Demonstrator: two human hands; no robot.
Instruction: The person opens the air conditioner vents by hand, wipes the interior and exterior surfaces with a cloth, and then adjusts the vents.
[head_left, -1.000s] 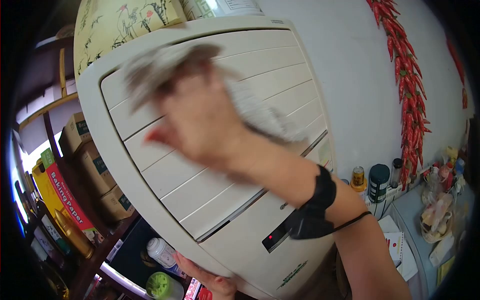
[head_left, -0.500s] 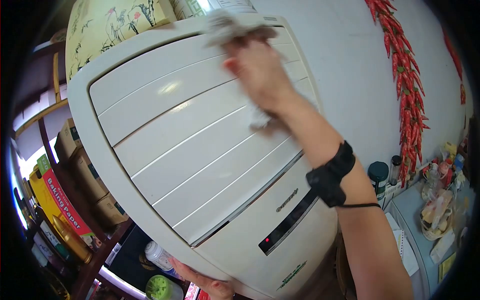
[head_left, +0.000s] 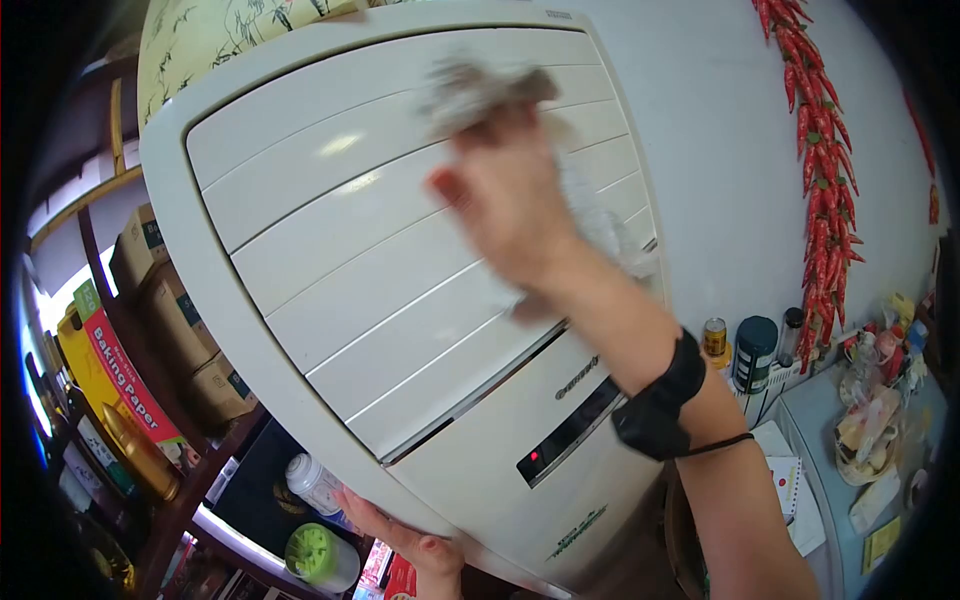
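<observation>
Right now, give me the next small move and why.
Probably slide the cloth left along the white panel: the right hand has it over the upper right part, uncovered panel lies to its left, and the left hand rests against the appliance.

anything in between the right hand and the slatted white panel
Yes, the grayish cloth held in the right hand is between it and the slatted white panel. Nothing else visible stands in the way.
</observation>
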